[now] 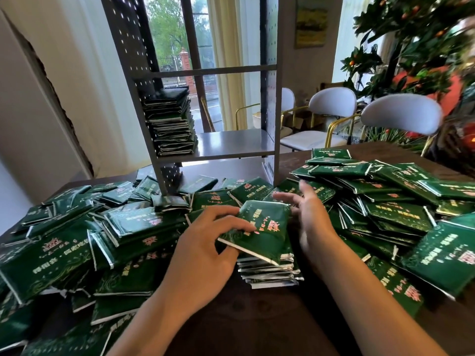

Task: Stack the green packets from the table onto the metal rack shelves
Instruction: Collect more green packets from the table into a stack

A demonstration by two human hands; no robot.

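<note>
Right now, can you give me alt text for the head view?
The left hand holds the top packet of a small stack on the table, right hand open beside it. Loose green packets surround a metal rack with one shelf pile.

Three white-backed chairs [401, 113] with gold frames stand beyond the surface. A potted tree [416, 34] with small orange fruit rises at right. Cream curtains [223, 47] hang beside the window [174, 34].

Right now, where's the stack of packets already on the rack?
In the head view, the shelved stack sits on the rack's lower shelf, against its left perforated side panel, left of centre, behind the loose packets on the table.
</note>
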